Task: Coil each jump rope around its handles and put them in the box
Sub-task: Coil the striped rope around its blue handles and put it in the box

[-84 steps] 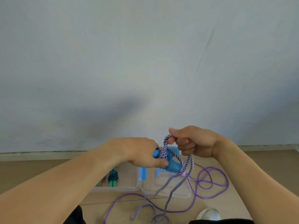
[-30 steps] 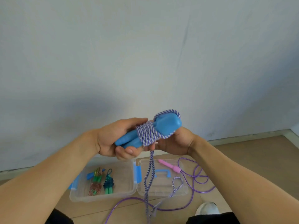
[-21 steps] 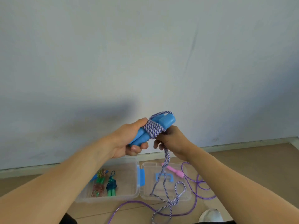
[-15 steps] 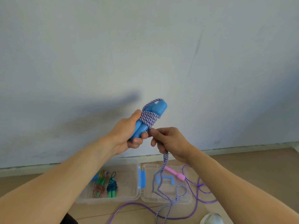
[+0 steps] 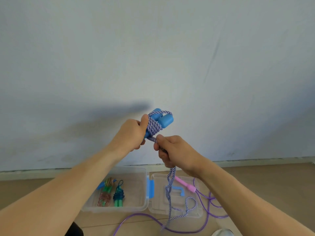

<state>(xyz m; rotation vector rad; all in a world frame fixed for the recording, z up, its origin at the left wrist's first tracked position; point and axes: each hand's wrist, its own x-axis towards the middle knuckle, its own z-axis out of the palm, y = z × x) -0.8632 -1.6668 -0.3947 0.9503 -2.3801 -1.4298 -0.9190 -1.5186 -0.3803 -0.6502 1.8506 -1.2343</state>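
My left hand (image 5: 131,135) grips two blue handles (image 5: 164,120) held together, raised in front of the wall. A purple-and-white braided rope (image 5: 154,127) is wound several times round them. My right hand (image 5: 172,150) grips the doubled rope just below the coil; the loose rope (image 5: 170,189) hangs down onto the floor. Below stands an open clear plastic box (image 5: 129,207) with blue latches, holding two coiled jump ropes (image 5: 112,193).
The box's clear lid (image 5: 196,213) lies open to the right of it. A jump rope with a pink handle (image 5: 186,184) and thin purple cord (image 5: 209,208) sprawls over the lid and the wooden floor. A white shoe tip (image 5: 221,233) shows at the bottom right.
The handles rose and tilted more upright in my left hand. My right hand came round from behind the handles to below the coil, drawing the rope taut, and more turns lie on the handles.
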